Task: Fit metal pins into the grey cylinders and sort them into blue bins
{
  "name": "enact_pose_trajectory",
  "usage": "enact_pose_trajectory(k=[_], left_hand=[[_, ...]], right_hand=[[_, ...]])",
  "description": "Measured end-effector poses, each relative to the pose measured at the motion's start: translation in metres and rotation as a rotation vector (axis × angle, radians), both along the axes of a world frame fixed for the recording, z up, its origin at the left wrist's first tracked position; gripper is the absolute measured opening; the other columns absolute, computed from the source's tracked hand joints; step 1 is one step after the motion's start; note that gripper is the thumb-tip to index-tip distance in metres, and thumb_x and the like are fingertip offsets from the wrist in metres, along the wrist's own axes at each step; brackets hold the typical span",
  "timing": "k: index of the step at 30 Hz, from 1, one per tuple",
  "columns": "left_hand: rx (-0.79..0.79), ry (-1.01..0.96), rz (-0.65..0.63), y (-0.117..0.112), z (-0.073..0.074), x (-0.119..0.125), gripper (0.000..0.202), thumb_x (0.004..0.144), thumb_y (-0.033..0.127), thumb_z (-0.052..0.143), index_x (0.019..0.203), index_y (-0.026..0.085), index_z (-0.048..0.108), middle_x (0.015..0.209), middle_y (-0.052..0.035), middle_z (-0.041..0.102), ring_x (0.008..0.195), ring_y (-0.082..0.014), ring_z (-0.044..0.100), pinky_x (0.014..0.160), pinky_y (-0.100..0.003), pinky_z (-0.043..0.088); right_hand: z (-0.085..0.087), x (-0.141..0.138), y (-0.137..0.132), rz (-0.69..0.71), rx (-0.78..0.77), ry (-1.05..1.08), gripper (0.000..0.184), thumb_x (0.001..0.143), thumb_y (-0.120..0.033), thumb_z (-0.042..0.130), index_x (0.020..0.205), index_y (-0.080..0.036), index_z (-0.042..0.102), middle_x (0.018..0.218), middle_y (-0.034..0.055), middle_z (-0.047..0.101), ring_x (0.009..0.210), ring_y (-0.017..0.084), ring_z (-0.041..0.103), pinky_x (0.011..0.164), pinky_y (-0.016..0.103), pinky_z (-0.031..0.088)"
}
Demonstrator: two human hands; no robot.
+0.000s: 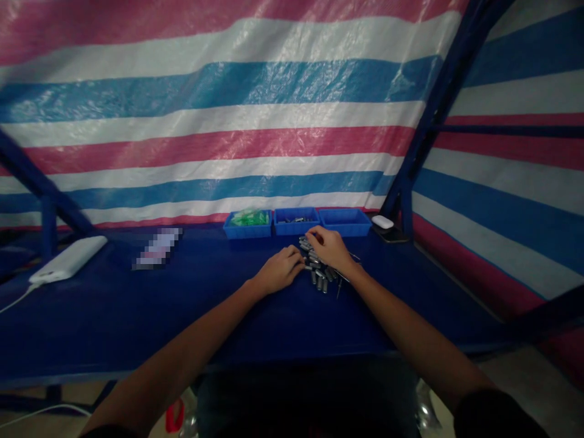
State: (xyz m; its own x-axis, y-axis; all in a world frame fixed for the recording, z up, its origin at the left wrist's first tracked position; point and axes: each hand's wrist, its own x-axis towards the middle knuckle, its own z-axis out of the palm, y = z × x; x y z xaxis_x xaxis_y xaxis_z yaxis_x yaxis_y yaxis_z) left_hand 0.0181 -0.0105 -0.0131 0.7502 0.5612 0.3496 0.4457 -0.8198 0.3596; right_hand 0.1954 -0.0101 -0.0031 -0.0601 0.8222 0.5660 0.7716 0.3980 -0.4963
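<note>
A loose pile of small silvery metal cylinders (pixel 320 281) lies on the blue tabletop, with a few thin metal rods among them on the right. My left hand (pixel 281 269) rests at the pile's left edge, fingers curled together, a small metal piece at their tips. Over the upper part of the pile is my right hand (pixel 332 248), thumb and index finger closed in a pinch. What sits between the fingertips of either hand is too small to tell. Part of the pile is hidden beneath my right hand.
Behind the hands stand three blue bins in a row: one with green pieces (pixel 250 218), one with small metal parts (pixel 296 220), and a right-hand bin (pixel 344 222). A white earbud case (pixel 382 222) lies on a dark phone-like slab. A white power bank (pixel 70 258) with cable lies far left.
</note>
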Motion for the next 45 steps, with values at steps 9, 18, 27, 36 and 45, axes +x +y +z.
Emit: enact_pose_trajectory(k=[9, 18, 27, 36, 45], left_hand=[[-0.052, -0.138, 0.256, 0.021, -0.001, -0.015, 0.03, 0.09, 0.028, 0.025, 0.068, 0.019, 0.043, 0.067, -0.0016, 0.047, 0.068, -0.0162, 0.046, 0.07, -0.031, 0.038], [-0.221, -0.277, 0.168, 0.016, 0.002, -0.019, 0.032, 0.091, 0.035, 0.024, 0.082, 0.017, 0.049, 0.071, 0.0, 0.054, 0.069, -0.0131, 0.052, 0.068, -0.025, 0.039], [0.095, 0.082, 0.196, 0.004, 0.005, -0.01, 0.035, 0.081, 0.05, 0.046, 0.101, 0.022, 0.054, 0.091, -0.0028, 0.061, 0.088, -0.0208, 0.052, 0.079, -0.037, 0.034], [0.209, 0.203, 0.311, 0.004, -0.005, -0.007, 0.017, 0.086, 0.027, 0.041, 0.09, 0.017, 0.054, 0.095, -0.006, 0.059, 0.093, -0.0205, 0.049, 0.086, -0.042, 0.028], [-0.076, -0.083, 0.406, 0.027, 0.001, -0.023, 0.029, 0.091, 0.029, 0.024, 0.083, 0.019, 0.05, 0.081, -0.0029, 0.06, 0.081, -0.0178, 0.054, 0.076, -0.033, 0.038]], right_hand=[[0.011, -0.023, -0.021, 0.226, 0.086, -0.369, 0.017, 0.085, -0.025, 0.045, 0.09, -0.018, 0.059, 0.084, 0.0052, 0.061, 0.081, 0.017, 0.053, 0.074, 0.028, 0.038], [0.007, -0.027, -0.02, 0.192, 0.097, -0.388, 0.02, 0.089, -0.024, 0.038, 0.089, -0.016, 0.056, 0.083, 0.0064, 0.058, 0.081, 0.017, 0.052, 0.074, 0.028, 0.038], [0.028, -0.006, 0.02, -0.253, 0.059, -0.235, 0.023, 0.088, -0.032, 0.042, 0.097, -0.015, 0.054, 0.086, 0.0074, 0.06, 0.077, 0.018, 0.055, 0.067, 0.026, 0.037], [0.013, -0.028, -0.006, 0.11, -0.085, -0.282, 0.013, 0.085, -0.025, 0.046, 0.083, -0.019, 0.057, 0.079, 0.0021, 0.057, 0.07, 0.012, 0.052, 0.065, 0.023, 0.037], [0.014, -0.032, -0.009, 0.216, 0.032, -0.333, 0.026, 0.079, -0.018, 0.054, 0.106, -0.019, 0.052, 0.094, 0.004, 0.057, 0.086, 0.015, 0.052, 0.075, 0.025, 0.039]])
